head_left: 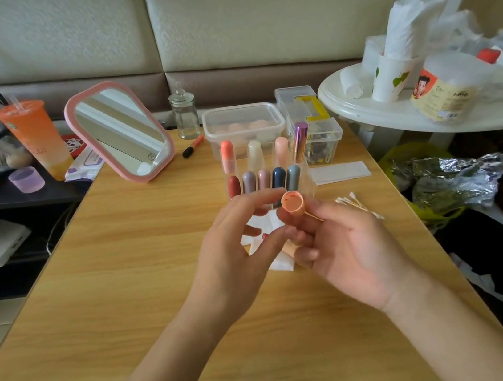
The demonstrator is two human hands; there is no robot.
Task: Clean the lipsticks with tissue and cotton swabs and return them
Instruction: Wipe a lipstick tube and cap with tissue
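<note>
Item, in hand: one orange lipstick cap [293,203], open end tilted up and toward the near side, red smears inside. The right hand [341,242] grips it, fingers [301,235] curled round its barrel, above the middle of the worktop [126,272]. A cotton swab [313,216] stick juts right from the same grip.

Item: left hand [229,251], fingers loosely spread and curved, forefinger tip just beside the cap's rim, holding nothing I can see.

Item: white tissue [278,262], flat on the worktop beneath both hands.

Item: loose cotton swabs [354,203], in a heap just right of the hands.

Item: clear rack of lipsticks [263,179], two rows, upright, just beyond the hands.

Item: pink-framed mirror [121,132], far left, tilted back.

Item: lidded plastic box [244,126], behind the rack.
</note>
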